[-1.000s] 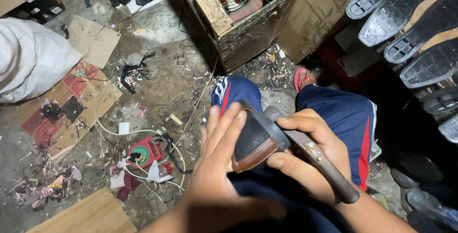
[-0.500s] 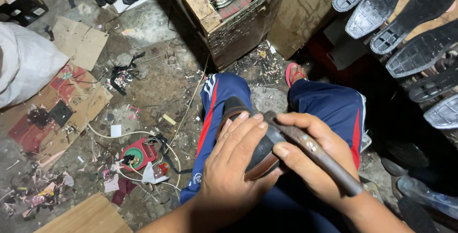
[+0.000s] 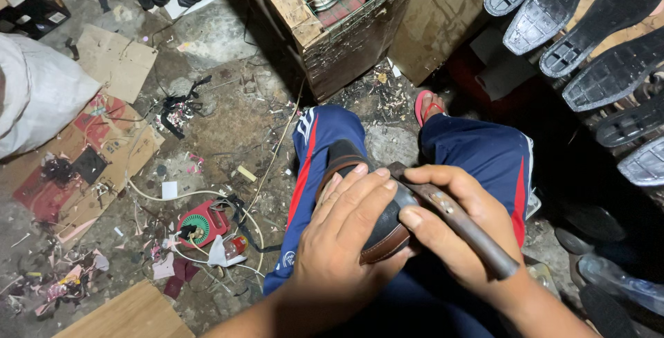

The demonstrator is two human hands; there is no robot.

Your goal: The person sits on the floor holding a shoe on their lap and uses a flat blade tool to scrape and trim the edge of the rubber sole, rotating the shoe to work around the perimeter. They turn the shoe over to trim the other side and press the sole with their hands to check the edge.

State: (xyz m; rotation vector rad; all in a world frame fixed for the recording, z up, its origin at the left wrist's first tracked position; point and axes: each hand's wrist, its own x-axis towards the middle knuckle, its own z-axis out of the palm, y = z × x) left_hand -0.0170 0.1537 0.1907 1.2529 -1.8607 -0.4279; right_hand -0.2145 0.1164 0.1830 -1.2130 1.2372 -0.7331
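Littered concrete floor [image 3: 228, 123], cardboard scraps [image 3: 114, 61], mesh-topped wooden crate [image 3: 332, 20], rack of black soles [image 3: 595, 40], dim light.

Six black soles [image 3: 588, 30] racked – one shoe [image 3: 377, 231], one knife [image 3: 456, 224], two hands [image 3: 339, 248].
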